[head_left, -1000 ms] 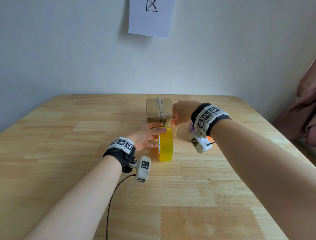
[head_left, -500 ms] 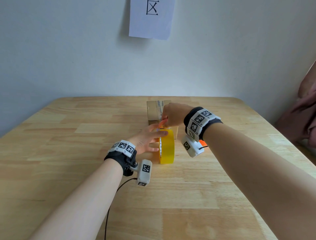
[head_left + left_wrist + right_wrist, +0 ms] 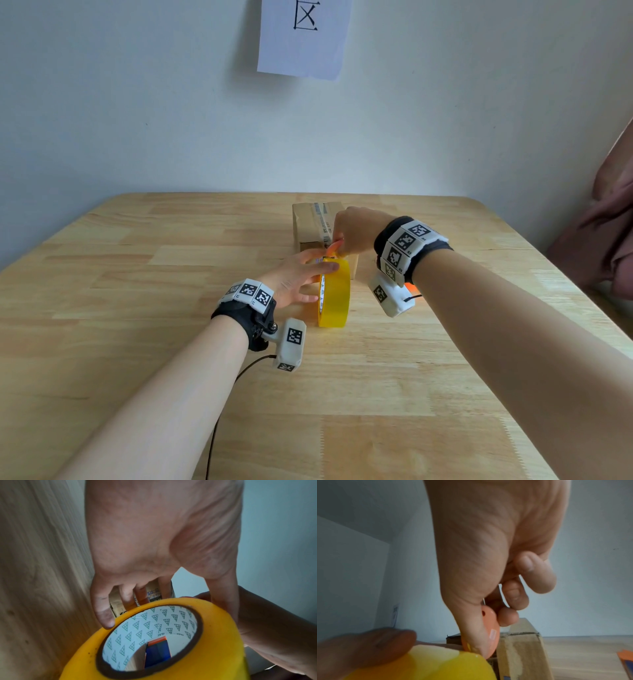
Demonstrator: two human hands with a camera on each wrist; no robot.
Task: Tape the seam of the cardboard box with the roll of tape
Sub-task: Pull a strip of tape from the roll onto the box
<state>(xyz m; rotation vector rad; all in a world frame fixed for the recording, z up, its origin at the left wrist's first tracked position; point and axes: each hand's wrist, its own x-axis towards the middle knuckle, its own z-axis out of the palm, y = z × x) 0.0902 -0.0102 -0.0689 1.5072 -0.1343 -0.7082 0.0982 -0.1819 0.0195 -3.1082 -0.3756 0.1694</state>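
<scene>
While one roll of tape (image 3: 335, 293) stands upright, left hand (image 3: 297, 278) steadying it with straight fingers, right hand (image 3: 356, 230) pinching one orange cutter (image 3: 489, 631), one cardboard box (image 3: 308, 222).

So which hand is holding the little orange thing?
The right hand. It pinches the small orange tool at the top of the yellow tape roll, while the left hand only steadies the roll.

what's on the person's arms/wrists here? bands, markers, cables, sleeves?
Forearms are bare, no sleeves. The left wrist band and right wrist band are black, each topped with white tiles printed with black square fiducial codes. A white boxy camera housing with the same codes hangs under each wrist. A thin black cable runs from the left unit.
</scene>
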